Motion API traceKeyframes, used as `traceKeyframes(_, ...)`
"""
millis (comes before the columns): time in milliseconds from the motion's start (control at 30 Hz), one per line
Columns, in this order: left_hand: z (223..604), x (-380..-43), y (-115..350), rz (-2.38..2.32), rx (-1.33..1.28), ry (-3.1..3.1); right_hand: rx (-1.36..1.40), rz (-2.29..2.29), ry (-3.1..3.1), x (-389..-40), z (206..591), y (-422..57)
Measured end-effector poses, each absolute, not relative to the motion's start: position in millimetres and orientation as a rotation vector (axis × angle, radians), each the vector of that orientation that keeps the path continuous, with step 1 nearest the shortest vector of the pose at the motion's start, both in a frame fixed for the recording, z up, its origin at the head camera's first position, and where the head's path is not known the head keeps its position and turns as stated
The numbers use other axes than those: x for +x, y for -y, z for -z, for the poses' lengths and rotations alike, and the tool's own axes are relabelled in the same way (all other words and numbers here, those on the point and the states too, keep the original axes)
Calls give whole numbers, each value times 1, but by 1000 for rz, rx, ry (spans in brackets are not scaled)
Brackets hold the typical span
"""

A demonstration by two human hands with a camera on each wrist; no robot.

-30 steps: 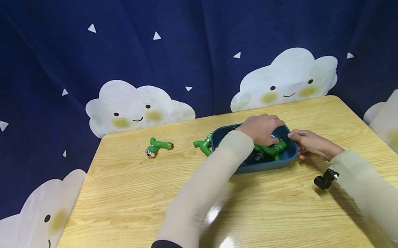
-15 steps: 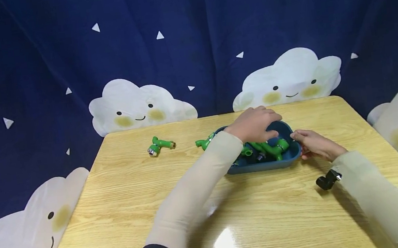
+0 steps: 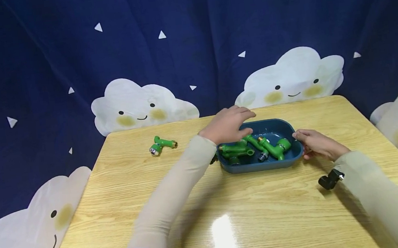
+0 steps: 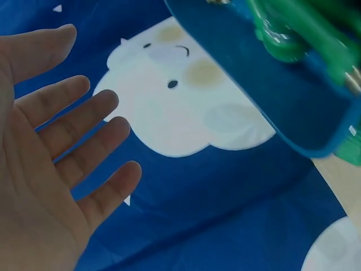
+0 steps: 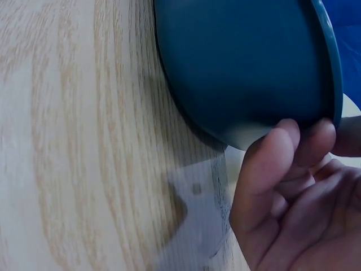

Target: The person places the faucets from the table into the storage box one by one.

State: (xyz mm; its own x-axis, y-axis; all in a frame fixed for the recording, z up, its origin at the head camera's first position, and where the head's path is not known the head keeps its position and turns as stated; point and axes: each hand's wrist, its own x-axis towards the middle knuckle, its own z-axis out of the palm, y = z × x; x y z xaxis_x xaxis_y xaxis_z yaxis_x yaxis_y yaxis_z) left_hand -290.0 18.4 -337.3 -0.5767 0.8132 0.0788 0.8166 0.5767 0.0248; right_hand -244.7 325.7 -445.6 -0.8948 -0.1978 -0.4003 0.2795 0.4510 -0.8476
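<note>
My left hand (image 3: 227,124) hovers over the left end of a dark blue plastic bin (image 3: 263,166), its fingers spread and the palm bare in the left wrist view. Inside the bin lie several green taps: one (image 3: 277,148) toward the right with a brass threaded end, another (image 3: 236,149) at the left below my hand. At the bin's right end, my right hand (image 3: 315,143) pinches the rim between thumb and fingers. The right wrist view shows those fingertips against the bin's outer wall (image 5: 242,68).
A separate green tap (image 3: 162,144) with a chrome end lies on the wooden table (image 3: 137,200), back left. Behind the table hangs a dark blue curtain (image 3: 162,62) with white clouds. A black wrist-worn device (image 3: 330,179) sits by the right sleeve.
My left hand has drawn back leftward from the bin's right half to its left end, uncovering the taps inside. It now hides the tap seen outside the left rim. My right hand stays on the rim.
</note>
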Motion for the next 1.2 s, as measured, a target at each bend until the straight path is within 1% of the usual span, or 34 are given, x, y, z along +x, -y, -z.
traceKeyframes(533,350,-297,37,237,-1247,2793,82,1452,-2254,-244,447,-324)
traceKeyframes(900,385,-312,73,382,-1061,2894,72,1438,-2252,-245,446,-327)
traceKeyframes(1200,403,-314,87,383,-993,2975,72,1440,-2252,-245,447,-327)
